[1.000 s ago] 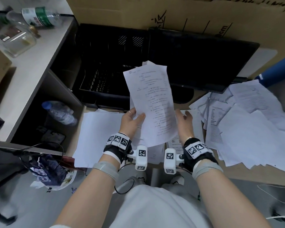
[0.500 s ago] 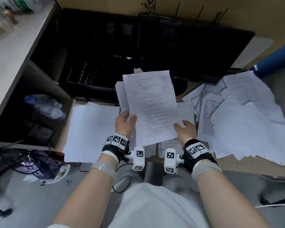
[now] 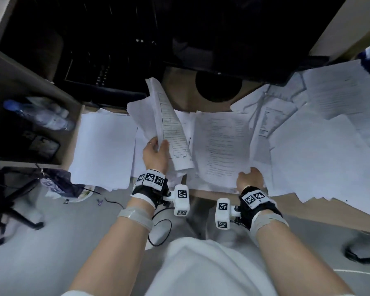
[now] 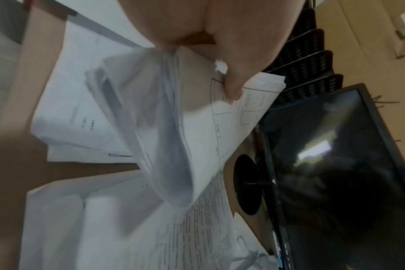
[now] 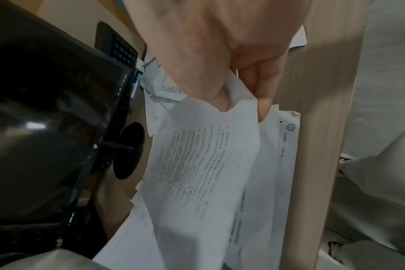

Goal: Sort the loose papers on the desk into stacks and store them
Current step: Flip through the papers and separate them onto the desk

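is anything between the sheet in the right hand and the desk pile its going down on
Nothing visible does. The right hand pinches the printed sheet by its near corner, and it already lies over the papers on the desk, beside the monitor stand.

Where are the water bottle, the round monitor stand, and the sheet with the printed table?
water bottle (image 3: 39, 113), head view, its clear body
monitor stand (image 3: 218, 87), head view, middle of base
table sheet (image 3: 173, 135), head view, ruled part

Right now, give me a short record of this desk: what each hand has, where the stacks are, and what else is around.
left hand: grips a curled sheaf of papers, a table form on top
right hand: pinches a printed text sheet at its near corner
neat stack: desk's left end
loose papers: right side
monitor: behind, screen dark
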Motion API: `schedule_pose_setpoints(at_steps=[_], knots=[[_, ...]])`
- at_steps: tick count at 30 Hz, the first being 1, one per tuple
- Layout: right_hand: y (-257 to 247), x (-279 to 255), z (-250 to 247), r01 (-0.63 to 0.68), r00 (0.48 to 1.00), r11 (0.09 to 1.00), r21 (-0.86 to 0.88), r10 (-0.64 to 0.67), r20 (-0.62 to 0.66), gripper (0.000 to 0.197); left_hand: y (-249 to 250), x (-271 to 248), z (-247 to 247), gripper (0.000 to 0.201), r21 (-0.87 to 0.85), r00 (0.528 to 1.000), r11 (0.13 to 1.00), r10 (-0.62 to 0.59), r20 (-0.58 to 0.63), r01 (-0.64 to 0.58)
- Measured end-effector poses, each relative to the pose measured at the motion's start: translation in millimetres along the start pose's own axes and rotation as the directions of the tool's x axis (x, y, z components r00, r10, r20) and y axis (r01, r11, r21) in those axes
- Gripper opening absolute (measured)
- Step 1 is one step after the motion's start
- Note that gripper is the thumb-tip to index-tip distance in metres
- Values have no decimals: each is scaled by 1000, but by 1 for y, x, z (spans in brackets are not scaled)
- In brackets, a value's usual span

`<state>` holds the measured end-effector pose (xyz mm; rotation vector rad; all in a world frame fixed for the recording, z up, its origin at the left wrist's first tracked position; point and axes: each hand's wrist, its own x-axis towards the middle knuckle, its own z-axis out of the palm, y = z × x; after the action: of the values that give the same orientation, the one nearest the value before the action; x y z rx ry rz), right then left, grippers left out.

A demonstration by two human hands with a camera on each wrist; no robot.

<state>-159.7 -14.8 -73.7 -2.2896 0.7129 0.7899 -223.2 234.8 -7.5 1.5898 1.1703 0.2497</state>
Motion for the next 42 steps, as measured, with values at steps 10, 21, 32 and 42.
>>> schedule_pose_setpoints(at_steps=[10, 21, 32, 42], knots=[[-8, 20, -16, 91, 975, 995, -36, -82, 205, 44, -1, -36, 15, 26, -41, 998, 999, -23, -62, 20], [-76, -15, -44, 400, 740, 873, 280, -487, 464, 62, 15, -54, 29, 26, -135, 997, 990, -33, 72, 42], [-120, -51, -28, 567, 410, 748, 344, -619, 670, 99, 28, -34, 16, 25, -231, 985, 972, 2, 174, 39], [-137, -66, -5, 528, 465, 779, 338, -598, 653, 118, 34, -4, -8, 18, -261, 973, 964, 11, 231, 51]])
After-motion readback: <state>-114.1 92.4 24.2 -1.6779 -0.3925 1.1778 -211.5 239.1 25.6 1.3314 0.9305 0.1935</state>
